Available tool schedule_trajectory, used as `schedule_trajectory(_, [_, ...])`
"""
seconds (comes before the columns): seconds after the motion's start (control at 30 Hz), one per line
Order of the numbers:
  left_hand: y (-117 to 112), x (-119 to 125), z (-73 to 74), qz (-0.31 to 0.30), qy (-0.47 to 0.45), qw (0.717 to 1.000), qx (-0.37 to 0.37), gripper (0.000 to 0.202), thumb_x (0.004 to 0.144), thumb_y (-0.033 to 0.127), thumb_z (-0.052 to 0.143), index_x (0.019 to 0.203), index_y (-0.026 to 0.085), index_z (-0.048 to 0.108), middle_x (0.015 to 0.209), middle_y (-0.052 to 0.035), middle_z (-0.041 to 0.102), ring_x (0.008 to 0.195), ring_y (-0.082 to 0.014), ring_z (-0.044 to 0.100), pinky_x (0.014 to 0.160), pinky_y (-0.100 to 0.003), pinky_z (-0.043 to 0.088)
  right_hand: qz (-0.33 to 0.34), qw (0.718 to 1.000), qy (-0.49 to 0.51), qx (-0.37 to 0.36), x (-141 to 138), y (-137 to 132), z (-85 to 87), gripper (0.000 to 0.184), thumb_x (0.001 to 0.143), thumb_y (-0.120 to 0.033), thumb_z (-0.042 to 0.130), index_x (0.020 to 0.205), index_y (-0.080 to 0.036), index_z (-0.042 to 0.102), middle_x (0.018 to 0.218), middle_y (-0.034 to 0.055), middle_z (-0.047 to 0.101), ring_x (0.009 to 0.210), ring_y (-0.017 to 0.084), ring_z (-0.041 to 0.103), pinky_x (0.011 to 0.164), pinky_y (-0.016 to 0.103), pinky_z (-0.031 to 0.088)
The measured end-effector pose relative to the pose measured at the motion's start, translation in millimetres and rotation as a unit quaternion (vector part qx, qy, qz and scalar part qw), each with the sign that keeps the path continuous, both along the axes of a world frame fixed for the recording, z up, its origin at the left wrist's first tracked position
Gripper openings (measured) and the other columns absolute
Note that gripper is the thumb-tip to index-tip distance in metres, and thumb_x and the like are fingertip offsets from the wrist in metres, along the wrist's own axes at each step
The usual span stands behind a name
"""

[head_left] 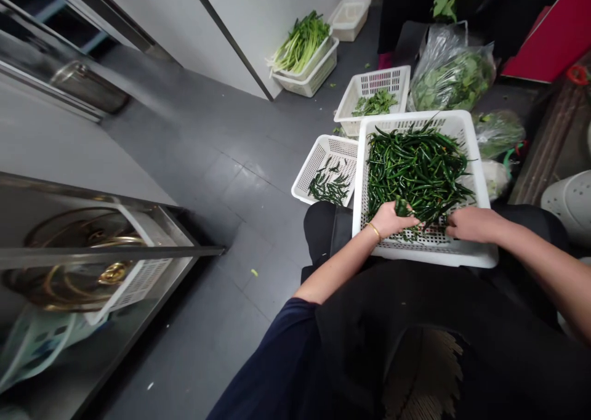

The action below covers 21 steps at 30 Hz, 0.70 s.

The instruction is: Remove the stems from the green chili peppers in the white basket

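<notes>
A large white plastic basket [480, 186] rests on my lap, heaped with several long green chili peppers [418, 164]. My left hand [391, 218], with a gold bangle at the wrist, is closed round a few green chilies at the near side of the heap. My right hand [471, 223] lies curled at the heap's near right edge, fingers tucked into the peppers; whether it grips one is unclear.
A smaller white basket [318, 161] with a few chilies sits on the grey floor to the left. Further back stand a basket of leafy greens [375, 93], stacked baskets with green stalks [307, 56], and bagged greens [452, 75]. Another person sits opposite. A steel shelf [92, 254] is at left.
</notes>
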<state>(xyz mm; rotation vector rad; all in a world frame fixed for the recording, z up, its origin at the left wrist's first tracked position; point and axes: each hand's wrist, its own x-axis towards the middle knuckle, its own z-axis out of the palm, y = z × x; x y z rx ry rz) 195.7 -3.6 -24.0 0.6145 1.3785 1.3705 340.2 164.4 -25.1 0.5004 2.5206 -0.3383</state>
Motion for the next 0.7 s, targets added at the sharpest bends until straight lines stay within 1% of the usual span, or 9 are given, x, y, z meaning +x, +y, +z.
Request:
schedule_trajectory(0.07, [6, 9, 3.5, -0.04, 0.086, 0.995, 0.026, 0.028, 0.051, 0.02, 0.076, 0.073, 0.013, 0.06, 0.068, 0.002, 0.06, 0.06, -0.0061, 0.051, 0.056, -0.017, 0.039, 0.01, 0.996, 0.047, -0.076, 5, -4, 20.7, 0.03, 0.077, -0.038, 0.046, 0.06, -0.017, 0.059, 0.06, 0.0074, 0.06, 0.057, 0.017, 0.054, 0.054, 0.028, 0.039])
schedule_trajectory(0.13, [11, 15, 8.2, -0.054, 0.124, 0.99, 0.03, 0.025, 0.05, 0.019, 0.076, 0.069, 0.014, 0.061, 0.066, 0.0026, 0.06, 0.062, -0.007, 0.052, 0.058, -0.017, 0.04, -0.047, 0.971, 0.134, -0.191, 5, -10, 36.2, 0.036, 0.081, -0.045, 0.042, 0.063, -0.018, 0.057, 0.058, 0.0038, 0.057, 0.054, 0.014, 0.052, 0.052, 0.025, 0.039])
schedule_trajectory(0.23, [14, 16, 14.0, -0.015, 0.065, 0.998, 0.0, 0.025, 0.058, 0.03, 0.073, 0.062, 0.014, 0.054, 0.049, 0.0045, 0.051, 0.045, -0.0054, 0.045, 0.045, -0.018, 0.034, -0.212, 0.879, 0.253, -0.343, 0, -25, 43.7, 0.045, 0.083, -0.057, 0.037, 0.085, -0.018, 0.06, 0.07, 0.0045, 0.061, 0.055, 0.013, 0.054, 0.046, 0.023, 0.039])
schedule_trajectory(0.3, [11, 12, 15.1, 0.023, -0.018, 0.999, 0.015, 0.03, 0.062, 0.036, 0.07, 0.062, 0.014, 0.05, 0.046, 0.0045, 0.049, 0.038, -0.0052, 0.041, 0.039, -0.019, 0.029, -0.239, 0.842, 0.266, -0.404, -5, -41, 39.3, 0.046, 0.081, -0.057, 0.042, 0.094, -0.017, 0.059, 0.074, 0.0047, 0.061, 0.055, 0.013, 0.054, 0.044, 0.022, 0.039])
schedule_trajectory(0.37, [6, 8, 13.3, 0.047, -0.078, 0.995, 0.04, 0.033, 0.061, 0.036, 0.071, 0.062, 0.015, 0.047, 0.045, 0.0042, 0.049, 0.035, -0.0053, 0.041, 0.036, -0.019, 0.026, -0.222, 0.84, 0.255, -0.425, -8, -61, 31.2, 0.041, 0.082, -0.054, 0.045, 0.086, -0.016, 0.059, 0.064, 0.0012, 0.057, 0.049, 0.01, 0.05, 0.043, 0.022, 0.038])
schedule_trajectory(0.43, [0, 6, 8.9, 0.051, -0.112, 0.991, 0.044, 0.032, 0.059, 0.033, 0.073, 0.061, 0.014, 0.047, 0.043, 0.0052, 0.046, 0.034, -0.0048, 0.039, 0.035, -0.019, 0.023, -0.212, 0.842, 0.27, -0.417, -9, -79, 22.3, 0.04, 0.085, -0.051, 0.04, 0.071, -0.017, 0.056, 0.052, -0.003, 0.048, 0.042, 0.008, 0.042, 0.042, 0.022, 0.034])
schedule_trajectory(0.53, [-9, 8, 0.8, 0.041, -0.166, 0.985, 0.012, 0.027, 0.059, 0.03, 0.071, 0.066, 0.013, 0.051, 0.041, 0.0067, 0.043, 0.032, -0.0047, 0.035, 0.033, -0.02, 0.02, -0.244, 0.834, 0.315, -0.382, -8, -93, 11.5, 0.041, 0.085, -0.049, 0.04, 0.057, -0.019, 0.044, 0.043, -0.0055, 0.038, 0.04, 0.007, 0.035, 0.042, 0.021, 0.029])
schedule_trajectory(0.63, [-14, 10, -4.0, 0.047, -0.199, 0.979, -0.007, 0.029, 0.059, 0.033, 0.07, 0.071, 0.012, 0.055, 0.045, 0.0049, 0.049, 0.034, -0.0056, 0.038, 0.034, -0.02, 0.021, -0.283, 0.808, 0.3, -0.422, -7, -94, 5.6, 0.035, 0.085, -0.05, 0.042, 0.066, -0.02, 0.042, 0.046, -0.0061, 0.043, 0.042, 0.008, 0.039, 0.042, 0.021, 0.032])
schedule_trajectory(0.7, [-15, 10, -5.2, 0.044, -0.182, 0.982, 0.002, 0.031, 0.058, 0.035, 0.071, 0.068, 0.012, 0.054, 0.045, 0.0046, 0.049, 0.034, -0.0056, 0.039, 0.035, -0.021, 0.023, -0.279, 0.79, 0.285, -0.465, -6, -93, 4.1, 0.032, 0.085, -0.051, 0.042, 0.075, -0.02, 0.043, 0.053, -0.0054, 0.048, 0.045, 0.009, 0.045, 0.043, 0.021, 0.035])
